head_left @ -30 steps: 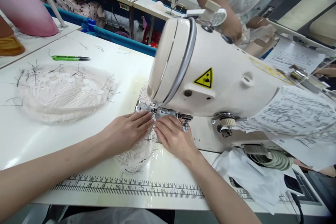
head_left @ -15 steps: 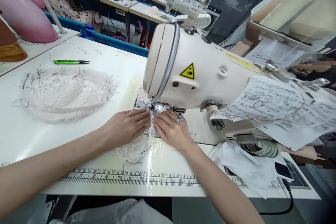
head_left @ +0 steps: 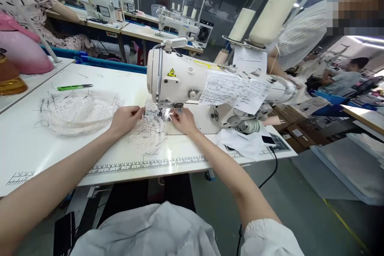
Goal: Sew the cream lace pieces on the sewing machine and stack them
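Observation:
A white lace piece point(head_left: 147, 136) with loose dark thread ends lies under the presser foot point(head_left: 160, 113) of a white sewing machine point(head_left: 180, 74). My left hand point(head_left: 127, 119) is closed at the lace's left edge, thumb and fingertips pinched on it. To the right of the presser foot, my right hand point(head_left: 183, 121) has its fingers curled in beside the shiny metal plate. What those fingertips hold, if anything, is hidden. A pile of similar lace pieces point(head_left: 78, 114) lies left of my left hand.
Green thread snips point(head_left: 75, 87) lie behind the pile. A printed ruler strip point(head_left: 144, 165) runs along the table's front. Handwritten paper point(head_left: 222, 88) hangs on the machine. White cloth point(head_left: 240, 142) and a phone point(head_left: 268, 140) lie at right. Thread cones point(head_left: 276, 10) stand behind.
My view has pulled back and turned right. My hands, flat on the lace beside the needle before, have moved apart, with fingers now curled. The lace remains under the presser foot.

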The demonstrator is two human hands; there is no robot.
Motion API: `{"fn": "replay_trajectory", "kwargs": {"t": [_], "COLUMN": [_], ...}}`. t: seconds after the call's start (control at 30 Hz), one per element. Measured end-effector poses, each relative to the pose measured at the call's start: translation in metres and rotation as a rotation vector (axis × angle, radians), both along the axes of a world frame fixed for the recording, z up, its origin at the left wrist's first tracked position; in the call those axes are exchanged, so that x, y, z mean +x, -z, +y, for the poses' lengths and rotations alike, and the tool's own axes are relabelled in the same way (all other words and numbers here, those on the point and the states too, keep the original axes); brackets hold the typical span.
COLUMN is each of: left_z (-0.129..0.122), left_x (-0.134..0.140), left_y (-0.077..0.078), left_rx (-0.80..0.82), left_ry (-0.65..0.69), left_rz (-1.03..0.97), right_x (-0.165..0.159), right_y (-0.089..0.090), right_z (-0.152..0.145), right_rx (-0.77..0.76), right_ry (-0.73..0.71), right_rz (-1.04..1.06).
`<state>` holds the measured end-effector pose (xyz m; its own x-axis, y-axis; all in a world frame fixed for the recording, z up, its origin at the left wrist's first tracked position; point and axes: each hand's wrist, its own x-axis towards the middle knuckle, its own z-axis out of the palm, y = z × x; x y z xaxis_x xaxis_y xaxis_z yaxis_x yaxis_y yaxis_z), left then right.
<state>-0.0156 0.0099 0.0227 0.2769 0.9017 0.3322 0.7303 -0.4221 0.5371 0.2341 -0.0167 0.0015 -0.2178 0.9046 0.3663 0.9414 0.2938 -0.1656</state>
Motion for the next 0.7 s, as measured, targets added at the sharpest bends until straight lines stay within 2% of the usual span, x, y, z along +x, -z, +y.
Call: {"fn": "replay_trajectory", "kwargs": {"t": [0.23,0.47,0.7], "left_z": [-0.006,-0.004,0.002], "left_x": [-0.006,-0.007,-0.009], "left_y": [-0.002,0.002,0.01], "left_rx": [-0.062,-0.075,-0.014], "left_ry": [0.018,0.063,0.059], "left_rz": [-0.034,-0.023,0.01], "right_x": [-0.007,-0.011,-0.011], "right_y": [-0.008,-0.008,-0.007], "right_z": [-0.008,-0.008,-0.004], "right_rx": [-0.058,-0.08,-0.081], "right_ry": [-0.053,0.023,0.039], "right_rz": [-0.047,-0.08,-0.122]}}
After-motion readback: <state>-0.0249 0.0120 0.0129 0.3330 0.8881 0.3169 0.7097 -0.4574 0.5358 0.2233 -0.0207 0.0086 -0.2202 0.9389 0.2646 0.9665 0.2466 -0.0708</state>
